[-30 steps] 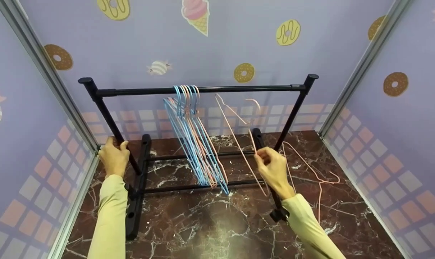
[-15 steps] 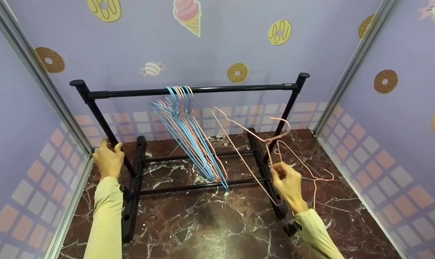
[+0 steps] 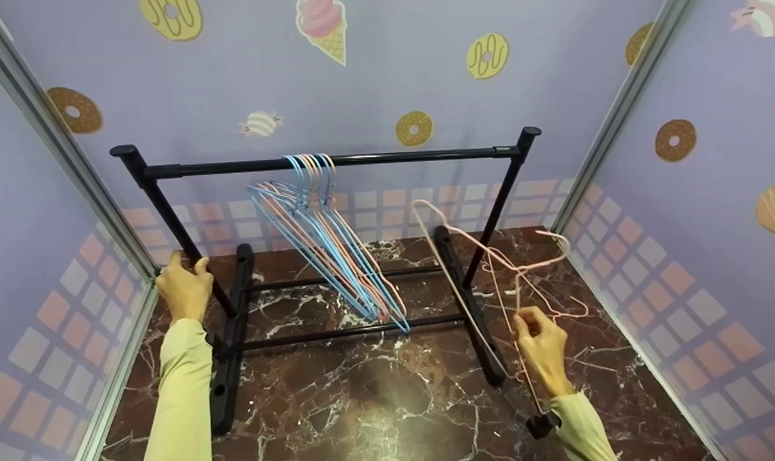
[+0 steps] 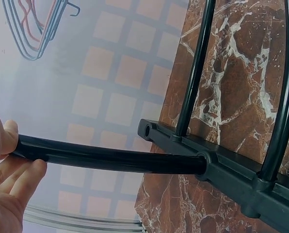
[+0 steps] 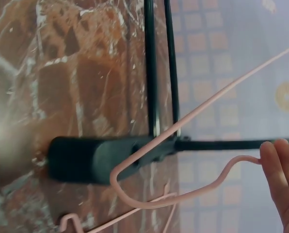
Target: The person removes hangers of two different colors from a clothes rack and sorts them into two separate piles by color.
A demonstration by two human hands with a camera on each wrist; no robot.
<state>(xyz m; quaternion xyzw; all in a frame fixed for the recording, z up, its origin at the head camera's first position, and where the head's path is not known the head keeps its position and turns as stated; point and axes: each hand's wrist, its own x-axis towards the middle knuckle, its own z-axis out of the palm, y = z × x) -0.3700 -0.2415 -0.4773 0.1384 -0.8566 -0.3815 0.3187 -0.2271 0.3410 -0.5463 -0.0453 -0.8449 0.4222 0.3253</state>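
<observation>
marble floor (image 3: 375, 397): right hand (image 3: 542, 346) pinching pink hanger (image 3: 490, 256), now lowered right of rack (image 3: 336, 157); left hand (image 3: 184, 289) grips rack's post.

Your head view looks forward and down over the whole rack (image 3: 336, 158). Both wrist views sit close beside your fingers (image 4: 18, 177), sharing its black base (image 5: 93, 158).

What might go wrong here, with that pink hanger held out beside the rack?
The pink hanger in the right hand crosses the rack's right post and may snag on it. It may also tangle with the loose pink hangers on the floor beside that hand. The left hand grips only the left post, so a hard tug could shift the rack.
</observation>
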